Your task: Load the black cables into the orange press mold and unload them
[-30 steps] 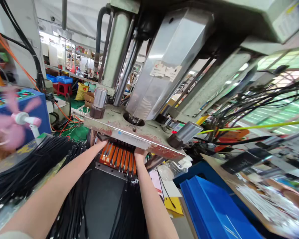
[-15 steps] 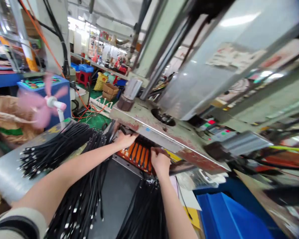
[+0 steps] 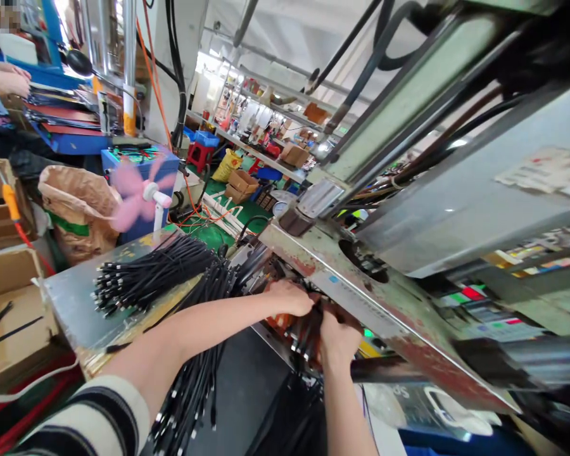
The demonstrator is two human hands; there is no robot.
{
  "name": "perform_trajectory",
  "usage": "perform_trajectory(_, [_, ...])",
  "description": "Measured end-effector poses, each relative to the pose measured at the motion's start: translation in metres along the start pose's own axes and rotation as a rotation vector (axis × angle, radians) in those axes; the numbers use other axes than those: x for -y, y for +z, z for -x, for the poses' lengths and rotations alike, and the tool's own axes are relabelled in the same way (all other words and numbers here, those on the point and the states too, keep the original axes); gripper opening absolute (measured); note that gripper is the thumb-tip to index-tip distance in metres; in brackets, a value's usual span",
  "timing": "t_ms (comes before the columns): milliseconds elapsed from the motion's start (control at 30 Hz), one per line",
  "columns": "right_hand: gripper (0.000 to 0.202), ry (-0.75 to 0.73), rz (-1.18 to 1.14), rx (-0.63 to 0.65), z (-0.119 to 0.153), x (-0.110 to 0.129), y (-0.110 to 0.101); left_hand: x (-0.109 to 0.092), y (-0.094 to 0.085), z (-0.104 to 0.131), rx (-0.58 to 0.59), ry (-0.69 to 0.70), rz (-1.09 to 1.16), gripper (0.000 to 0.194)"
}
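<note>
My left hand [image 3: 292,297] reaches in under the press plate, its fingers closed at the upper ends of a bunch of black cables [image 3: 304,335]. Opposite it, my right hand [image 3: 339,339] is closed on the same bunch, thumb and fingers curled inward. Silvery connector ends show on the cables between the two hands. Behind and below them lies the orange mould [image 3: 280,320], mostly covered by hands and cables. The exact grip of the fingertips is blurred.
The press plate [image 3: 384,307] hangs just above my hands. Black cable bundles lie at left [image 3: 147,275] and below the mould. A pink fan [image 3: 140,193] spins beside the metal table [image 3: 71,297]. A co-worker's hand [image 3: 4,81] shows at far left.
The view has swung left. My hands have come closer together, and the cables that lay in a row in the orange mould are now bunched between them.
</note>
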State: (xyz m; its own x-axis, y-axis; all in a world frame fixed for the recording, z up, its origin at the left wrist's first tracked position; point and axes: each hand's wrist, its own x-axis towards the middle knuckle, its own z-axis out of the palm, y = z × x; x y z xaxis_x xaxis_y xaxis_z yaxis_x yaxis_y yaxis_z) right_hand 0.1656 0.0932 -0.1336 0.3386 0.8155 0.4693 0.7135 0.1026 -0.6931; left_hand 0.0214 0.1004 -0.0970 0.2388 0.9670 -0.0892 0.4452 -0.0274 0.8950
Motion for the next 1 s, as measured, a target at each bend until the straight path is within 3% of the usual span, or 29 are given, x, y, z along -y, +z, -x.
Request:
perform_trajectory(67, [0.042, -0.008, -0.146, 0.000, 0.012, 0.013, -0.015, -0.008, 0.009, 0.007, 0.090, -0.027, 0.107, 0.042])
perform_trajectory(133, [0.040, -0.013, -0.241, 0.070, 0.024, 0.016, -0.033, -0.011, 0.020, 0.018, 0.256, -0.084, 0.391, 0.035])
perform_trajectory(233, [0.042, 0.032, -0.283, -0.006, 0.045, 0.003, -0.059, -0.007, 0.037, 0.043, 0.456, -0.229, 0.813, 0.029])
perform_trajectory(300, [0.045, 0.086, -0.279, -0.013, 0.060, -0.010, -0.072, -0.004, 0.045, 0.063, 0.558, -0.258, 0.913, 0.028])
perform_trajectory(433, [0.039, 0.090, -0.356, 0.319, 0.094, -0.022, -0.090, 0.000, 0.048, 0.103, 0.810, -0.247, 0.923, 0.014])
perform_trajectory(567, [0.032, 0.055, -0.338, 0.272, 0.120, -0.008, -0.109, 0.000, 0.038, 0.139, 0.792, -0.263, 0.887, 0.008])
perform_trajectory(633, [0.032, 0.054, -0.376, 0.267, 0.129, 0.002, -0.120, -0.001, 0.031, 0.152, 0.782, -0.249, 0.832, 0.018])
perform_trajectory(733, [0.030, 0.070, -0.328, 0.254, 0.141, 0.014, -0.134, -0.004, 0.024, 0.169, 0.722, -0.235, 0.590, 0.030])
perform_trajectory(867, [0.025, 0.151, -0.269, 0.259, 0.151, 0.012, -0.140, -0.007, 0.019, 0.194, 0.615, -0.221, 0.315, 0.026])
perform_trajectory(1000, [0.015, 0.384, -0.462, -0.016, 0.155, -0.018, -0.155, -0.004, 0.005, 0.224, 0.660, -0.216, 0.298, 0.026])
